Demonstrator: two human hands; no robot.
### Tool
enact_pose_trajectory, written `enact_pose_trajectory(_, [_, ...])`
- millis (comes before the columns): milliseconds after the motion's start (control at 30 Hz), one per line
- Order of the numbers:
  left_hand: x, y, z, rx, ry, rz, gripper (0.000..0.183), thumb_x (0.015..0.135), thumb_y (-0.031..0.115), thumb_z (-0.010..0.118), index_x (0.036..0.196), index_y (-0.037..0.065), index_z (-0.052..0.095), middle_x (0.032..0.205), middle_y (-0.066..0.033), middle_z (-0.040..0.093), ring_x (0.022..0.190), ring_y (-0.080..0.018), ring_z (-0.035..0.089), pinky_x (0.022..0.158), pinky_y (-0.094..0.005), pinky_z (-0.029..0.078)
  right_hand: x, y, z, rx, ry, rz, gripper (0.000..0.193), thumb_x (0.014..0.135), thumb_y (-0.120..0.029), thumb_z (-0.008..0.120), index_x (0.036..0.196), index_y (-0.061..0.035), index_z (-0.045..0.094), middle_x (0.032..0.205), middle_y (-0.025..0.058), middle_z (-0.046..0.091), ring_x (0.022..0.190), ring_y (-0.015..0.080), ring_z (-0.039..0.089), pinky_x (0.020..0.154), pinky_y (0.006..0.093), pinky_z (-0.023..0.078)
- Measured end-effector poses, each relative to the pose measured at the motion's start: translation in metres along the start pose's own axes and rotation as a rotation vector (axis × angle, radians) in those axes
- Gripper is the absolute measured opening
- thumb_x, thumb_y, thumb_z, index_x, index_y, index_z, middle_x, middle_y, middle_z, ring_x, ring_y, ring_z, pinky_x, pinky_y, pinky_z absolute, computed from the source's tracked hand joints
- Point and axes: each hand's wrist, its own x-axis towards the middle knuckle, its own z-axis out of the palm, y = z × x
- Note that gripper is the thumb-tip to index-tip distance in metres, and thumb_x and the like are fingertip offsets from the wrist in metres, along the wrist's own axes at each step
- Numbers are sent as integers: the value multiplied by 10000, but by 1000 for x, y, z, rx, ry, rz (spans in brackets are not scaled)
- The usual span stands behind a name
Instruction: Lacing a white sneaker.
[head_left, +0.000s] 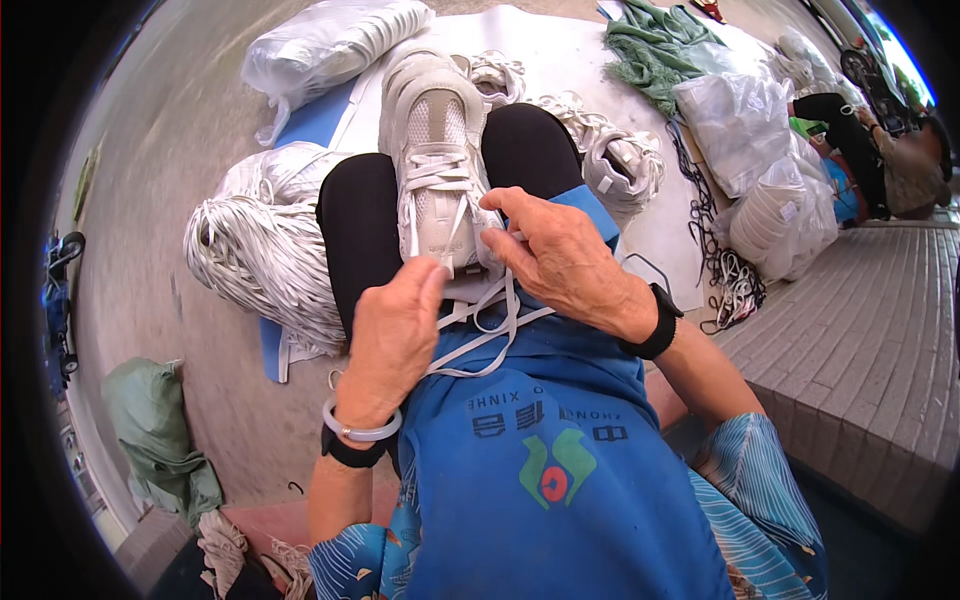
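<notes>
A white and beige sneaker (432, 130) rests between my knees, toe pointing away. Its flat white shoelace (437, 172) crosses the upper eyelets, and loose lengths trail over my blue apron (560, 440). My left hand (392, 325) is closed at the near-left of the shoe's opening, thumb and fingers together; what they pinch is too blurred to make out. At the right side of the collar, my right hand (560, 255) has its thumb and index finger curled in at the lace edge. Its other fingers are bent behind them.
Left of my knee lies a large bundle of white laces (265, 250). More sneakers (622, 165) sit on the white sheet ahead. Clear bags (785, 215), dark laces (700, 200) and green cloth (660, 50) lie to the right, beside a slatted platform (850, 350). Another person (890, 150) sits far right.
</notes>
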Motion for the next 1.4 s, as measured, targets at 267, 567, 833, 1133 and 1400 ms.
enact_pose_trajectory(267, [13,9,27,-389,-155,-57,242,983,176,521,848,-19,565,731,-226,622,668,-405,623,604,-466,467,0,3,-9,36,-57,117,188,934,-152,574,1026,11,581,802,232,649,735,421,637,656,475,497])
enact_pose_trajectory(567, [-12,31,-31,-793,-403,-227,407,1044,350,485,863,27,651,575,35,491,507,-38,443,496,-207,359,-2,-11,-9,349,-249,288,273,957,-191,504,913,44,635,732,205,644,716,348,652,665,413,504])
enact_pose_trajectory(833, [-11,44,-15,-809,-680,-185,387,1046,316,466,871,31,660,602,0,521,538,-79,511,515,-228,410,5,-29,23,1223,-323,646,280,997,-248,560,1037,14,649,793,116,685,734,190,656,653,314,524])
enact_pose_trajectory(1133, [-64,-91,-82,-1431,127,-63,420,1032,313,462,696,67,521,1117,-245,640,1103,-310,581,1013,-481,444,-8,23,-22,1000,-164,657,226,986,-244,590,871,-57,644,548,-96,371,435,12,271,391,203,215])
enact_pose_trajectory(1400, [-153,-245,-191,-1797,481,152,211,978,95,525,1086,-80,572,1298,-207,552,1276,-365,464,1161,-537,279,-17,73,-65,933,-175,748,231,990,-235,605,844,-56,612,560,-110,359,435,-3,266,389,188,192])
